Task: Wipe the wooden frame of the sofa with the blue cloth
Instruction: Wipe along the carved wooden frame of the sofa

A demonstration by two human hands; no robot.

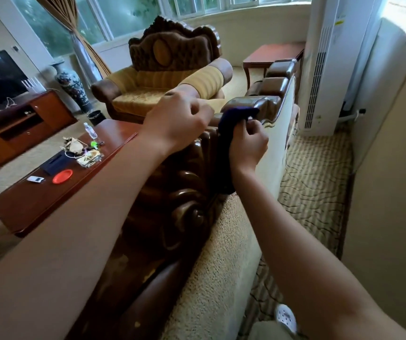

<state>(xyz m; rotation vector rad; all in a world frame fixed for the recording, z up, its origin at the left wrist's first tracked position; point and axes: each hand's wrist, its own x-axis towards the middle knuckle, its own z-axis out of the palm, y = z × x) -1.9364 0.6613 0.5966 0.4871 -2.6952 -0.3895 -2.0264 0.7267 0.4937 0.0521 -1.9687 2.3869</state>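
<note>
Head view: shows the cloth (231, 126), dark blue, draped over the carved top rail of the frame (187, 192), upper part bunched against a far knob of the rail, lower part hanging down the rail's right side. Right hand (248, 143) clamped on the cloth, fingers curled and pinching its upper edge. Left hand (179, 119) just left of the cloth, fingers loosely curled, gripping nothing visible; contact with the rail cannot be told. Looks soft, light and limp, so likely to fold and slide on the glossy varnish; best bunched into a pad in the palm, not pinched at an edge. Frame looks hard, heavy and fixed, with deep scrolls likely needing fingertip pressure through the cloth. Far left, a bench (49, 192) with small clutter.
</note>
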